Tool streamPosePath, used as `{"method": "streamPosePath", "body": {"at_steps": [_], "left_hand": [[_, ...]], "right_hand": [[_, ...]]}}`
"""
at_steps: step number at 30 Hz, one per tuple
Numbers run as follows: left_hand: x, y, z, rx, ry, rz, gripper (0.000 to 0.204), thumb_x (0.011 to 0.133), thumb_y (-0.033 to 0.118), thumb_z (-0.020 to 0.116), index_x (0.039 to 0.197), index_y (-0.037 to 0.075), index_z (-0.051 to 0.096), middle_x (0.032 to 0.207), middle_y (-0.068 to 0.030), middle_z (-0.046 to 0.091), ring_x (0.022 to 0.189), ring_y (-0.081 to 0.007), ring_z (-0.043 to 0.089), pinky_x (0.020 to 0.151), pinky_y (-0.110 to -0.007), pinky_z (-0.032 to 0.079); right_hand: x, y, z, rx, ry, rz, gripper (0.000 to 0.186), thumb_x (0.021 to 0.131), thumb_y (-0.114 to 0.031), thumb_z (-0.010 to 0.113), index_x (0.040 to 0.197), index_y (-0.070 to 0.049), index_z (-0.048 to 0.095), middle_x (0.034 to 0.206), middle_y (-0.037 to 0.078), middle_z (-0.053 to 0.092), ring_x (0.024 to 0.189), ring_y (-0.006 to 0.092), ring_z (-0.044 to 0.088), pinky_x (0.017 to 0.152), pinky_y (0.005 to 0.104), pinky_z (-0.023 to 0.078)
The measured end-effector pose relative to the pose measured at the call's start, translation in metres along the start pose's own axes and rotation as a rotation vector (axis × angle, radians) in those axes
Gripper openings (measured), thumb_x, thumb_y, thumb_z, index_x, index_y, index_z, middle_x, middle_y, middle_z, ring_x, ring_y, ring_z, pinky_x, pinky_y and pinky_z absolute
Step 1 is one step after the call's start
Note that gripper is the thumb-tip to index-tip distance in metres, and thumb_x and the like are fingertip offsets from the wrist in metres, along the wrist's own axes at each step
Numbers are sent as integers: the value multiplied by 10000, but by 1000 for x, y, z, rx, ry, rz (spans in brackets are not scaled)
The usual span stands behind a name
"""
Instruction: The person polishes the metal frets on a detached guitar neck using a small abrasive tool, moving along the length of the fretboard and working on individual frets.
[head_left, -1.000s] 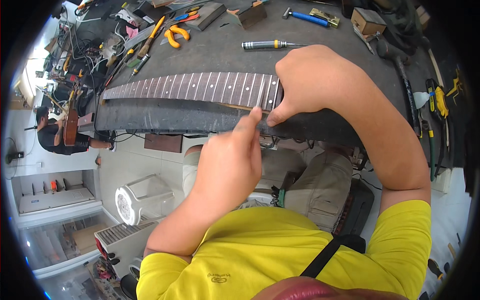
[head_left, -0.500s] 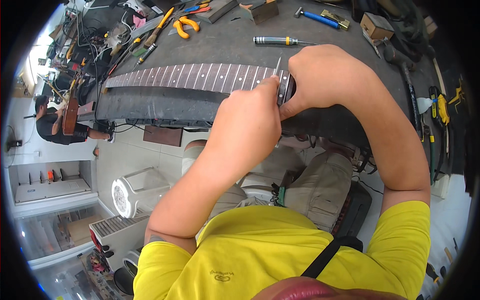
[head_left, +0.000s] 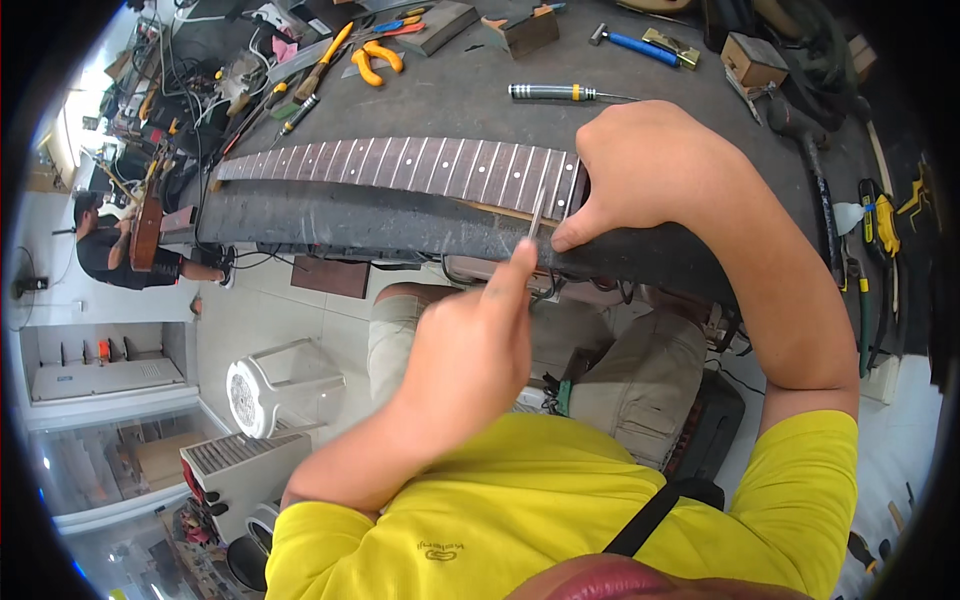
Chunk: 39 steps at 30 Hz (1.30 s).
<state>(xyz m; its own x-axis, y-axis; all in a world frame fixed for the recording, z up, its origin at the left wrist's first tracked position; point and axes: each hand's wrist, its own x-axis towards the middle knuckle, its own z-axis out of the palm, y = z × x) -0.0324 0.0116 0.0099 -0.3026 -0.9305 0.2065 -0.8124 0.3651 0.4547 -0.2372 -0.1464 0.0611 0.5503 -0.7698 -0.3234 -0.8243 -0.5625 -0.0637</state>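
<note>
A long guitar neck [head_left: 400, 165], its dark fretboard lined with metal frets and pale dots, lies along the near edge of the bench. Around its right end my right hand [head_left: 655, 165] is closed, with the thumb at the near side. Below that end, my left hand [head_left: 470, 345] is closed on a slim metal file [head_left: 538, 212], index finger stretched along it. The file's tip lies over the fretboard near the last frets. Its handle end is hidden in my left hand.
Beyond the neck lie a screwdriver [head_left: 552, 92], yellow-handled pliers [head_left: 377, 62] and a blue-handled hammer [head_left: 640, 45]. A wooden block [head_left: 753, 62] sits at the far right. On the left, a person [head_left: 100, 240] holds a guitar [head_left: 145, 238]. A white stool [head_left: 255, 395] stands on the floor.
My left hand has drawn back toward my body with the file, uncovering more of the fretboard. The right hand keeps its hold on the neck's end.
</note>
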Motion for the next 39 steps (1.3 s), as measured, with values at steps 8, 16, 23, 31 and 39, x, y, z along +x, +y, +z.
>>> {"method": "streamPosePath", "body": {"at_steps": [8, 16, 23, 31, 39], "left_hand": [[41, -3, 10, -16, 71, 5, 342, 1017, -31, 682, 1359, -14, 702, 822, -279, 722, 746, -495, 723, 651, -547, 565], [33, -13, 13, -82, 94, 12, 430, 1028, -57, 672, 1455, -21, 651, 833, -258, 732, 723, -486, 719, 635, -440, 567], [-14, -13, 23, -163, 180, 41, 435, 1039, -59, 665, 1471, -16, 650, 760, -235, 694, 662, -453, 705, 613, -422, 552], [-27, -16, 36, -247, 255, 50, 440, 1041, -57, 670, 1478, -5, 659, 723, -206, 658, 581, -374, 665, 592, -372, 529], [20, -10, 24, -166, 158, -12, 410, 1028, -60, 675, 1434, -6, 672, 743, -243, 674, 659, -463, 699, 615, -456, 549]], "right_hand": [[-1, 0, -2, -20, 14, -11, 814, 768, -776, 841, 853, 33, 833, 821, 206, 797, 833, 374, 801, 826, 478, 649], [3, -4, -2, -41, -5, -3, 811, 758, -788, 842, 845, 19, 839, 817, 203, 800, 842, 380, 808, 799, 473, 651], [3, -3, 4, -5, 48, -43, 811, 757, -789, 837, 824, 19, 835, 774, 199, 781, 793, 376, 798, 764, 473, 647], [2, 1, 5, 8, 66, -38, 798, 765, -772, 838, 819, 25, 828, 767, 195, 779, 787, 375, 795, 769, 466, 648], [0, 1, 2, -9, 23, -12, 793, 760, -764, 842, 829, 26, 829, 784, 196, 788, 813, 377, 804, 789, 470, 651]]}}
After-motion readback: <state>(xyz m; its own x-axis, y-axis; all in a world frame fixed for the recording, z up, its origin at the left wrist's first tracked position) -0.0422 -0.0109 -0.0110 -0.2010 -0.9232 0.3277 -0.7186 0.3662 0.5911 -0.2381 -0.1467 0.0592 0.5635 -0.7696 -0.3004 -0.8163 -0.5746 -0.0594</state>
